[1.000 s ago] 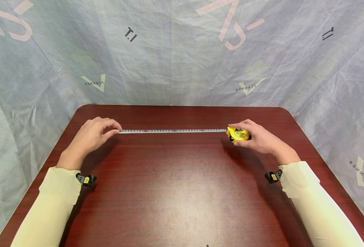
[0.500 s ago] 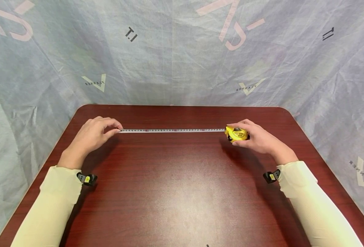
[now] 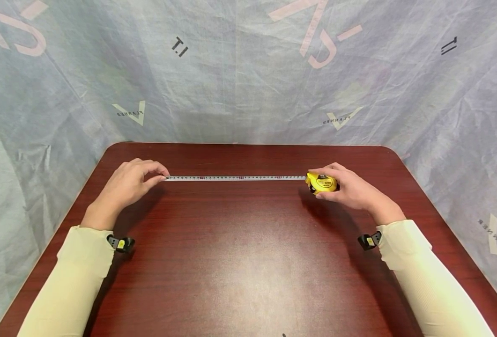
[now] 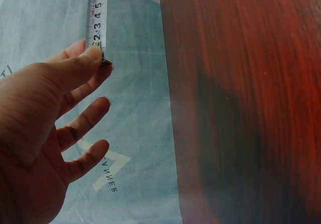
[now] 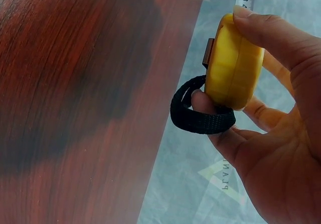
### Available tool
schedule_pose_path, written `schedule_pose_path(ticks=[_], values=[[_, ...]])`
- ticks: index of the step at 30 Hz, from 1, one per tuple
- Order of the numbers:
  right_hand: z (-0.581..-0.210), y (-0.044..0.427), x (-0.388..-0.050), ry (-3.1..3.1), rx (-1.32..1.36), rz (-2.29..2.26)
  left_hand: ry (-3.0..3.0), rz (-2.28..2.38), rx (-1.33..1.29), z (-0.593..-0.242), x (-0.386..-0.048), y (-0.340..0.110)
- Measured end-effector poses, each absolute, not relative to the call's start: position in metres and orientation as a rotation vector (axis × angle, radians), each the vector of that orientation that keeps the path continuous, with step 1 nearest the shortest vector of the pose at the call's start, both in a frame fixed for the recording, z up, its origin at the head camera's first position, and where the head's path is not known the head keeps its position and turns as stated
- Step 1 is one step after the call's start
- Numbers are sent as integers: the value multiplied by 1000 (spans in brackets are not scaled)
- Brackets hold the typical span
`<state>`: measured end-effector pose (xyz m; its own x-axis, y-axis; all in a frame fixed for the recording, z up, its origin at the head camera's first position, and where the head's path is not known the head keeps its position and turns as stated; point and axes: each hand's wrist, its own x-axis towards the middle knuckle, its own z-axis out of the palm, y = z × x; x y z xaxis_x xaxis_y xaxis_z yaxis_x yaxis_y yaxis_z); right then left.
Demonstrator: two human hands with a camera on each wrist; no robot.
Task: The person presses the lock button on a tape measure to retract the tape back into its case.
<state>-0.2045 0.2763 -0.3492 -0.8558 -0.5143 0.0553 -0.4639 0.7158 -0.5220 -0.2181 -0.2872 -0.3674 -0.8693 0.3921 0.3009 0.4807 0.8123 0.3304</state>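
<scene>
A yellow tape measure (image 3: 325,183) is held by my right hand (image 3: 351,186), thumb on one side and fingers on the other. Its white blade (image 3: 231,178) stretches straight across to the left, above the table. My left hand (image 3: 128,188) pinches the blade's free end between thumb and forefinger; in the left wrist view the metal end hook (image 4: 106,62) pokes out beside the thumb, while the other fingers spread loosely. In the right wrist view a black wrist strap (image 5: 203,119) loops from the yellow case, and a fingertip shows inside that loop.
The dark red wooden table (image 3: 240,252) has rounded far corners. Behind it and along both sides hangs a grey printed cloth (image 3: 231,84). Each wrist wears a small black camera, one on the left (image 3: 122,244) and one on the right (image 3: 368,241).
Both hands have drifted slightly toward each other, the right one leftward with the yellow case. The stretch of blade between them is a little shorter. Both holds stay the same.
</scene>
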Motion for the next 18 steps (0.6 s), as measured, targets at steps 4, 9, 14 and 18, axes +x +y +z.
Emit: schedule_pose_path(ticks=[4,9,14,18], values=[[-350,276,-205,2823,-814,-824,-2780,-595,-675,-367,-218,-287],[-351,275,-205,2820,-818,-828,-2782,-599,-668,-367,-218,-287],[-351,274,-206,2815,-820,-830,-2781,-597,-673,-366,-218,-286],[-352,273,-206,2814,-819,-833,-2780,-591,-680,-366,-219,-286]])
